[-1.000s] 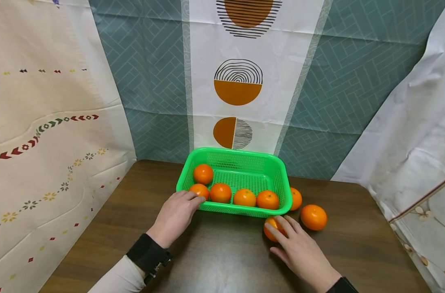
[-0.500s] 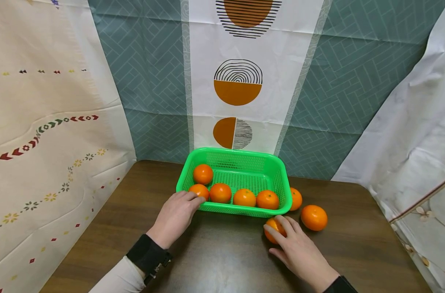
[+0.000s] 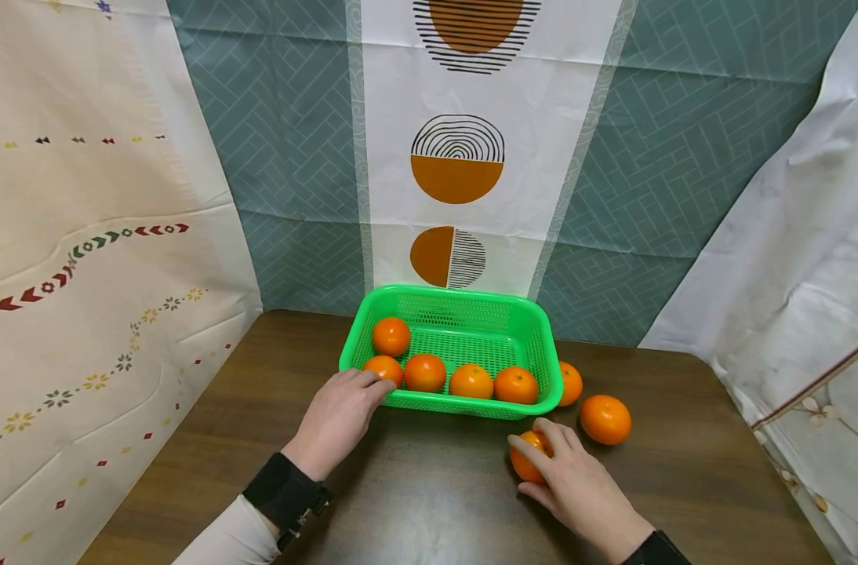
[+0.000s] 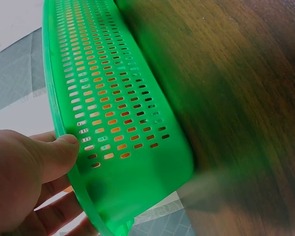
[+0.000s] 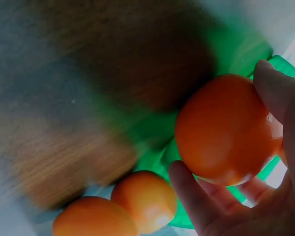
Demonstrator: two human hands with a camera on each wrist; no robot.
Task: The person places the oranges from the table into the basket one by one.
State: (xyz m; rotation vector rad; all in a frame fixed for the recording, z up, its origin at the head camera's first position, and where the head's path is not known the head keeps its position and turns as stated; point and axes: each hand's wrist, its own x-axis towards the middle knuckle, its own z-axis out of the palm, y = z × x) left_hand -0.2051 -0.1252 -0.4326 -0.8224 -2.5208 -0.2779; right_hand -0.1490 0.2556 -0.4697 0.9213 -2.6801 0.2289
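Note:
A green plastic basket (image 3: pixel 535 333) stands on a dark wooden table (image 3: pixel 429 494) and holds several oranges (image 3: pixel 470 381). My left hand (image 3: pixel 339 416) holds the basket's near left corner, thumb on the rim (image 4: pixel 64 147), seen close in the left wrist view against the basket wall (image 4: pixel 123 118). My right hand (image 3: pixel 570 479) grips an orange (image 3: pixel 526 463) on the table just in front of the basket's right corner. The right wrist view shows that orange (image 5: pixel 226 130) held between thumb and fingers (image 5: pixel 191 196).
Two more oranges lie on the table right of the basket: one (image 3: pixel 604 419) in the open, one (image 3: pixel 570 382) against the basket's side. Both appear low in the right wrist view (image 5: pixel 142 199). Patterned cloths (image 3: pixel 457 157) hang behind and on both sides.
My right hand's fingers have curled closer around the orange and drawn it slightly toward me. The left hand and basket stay put.

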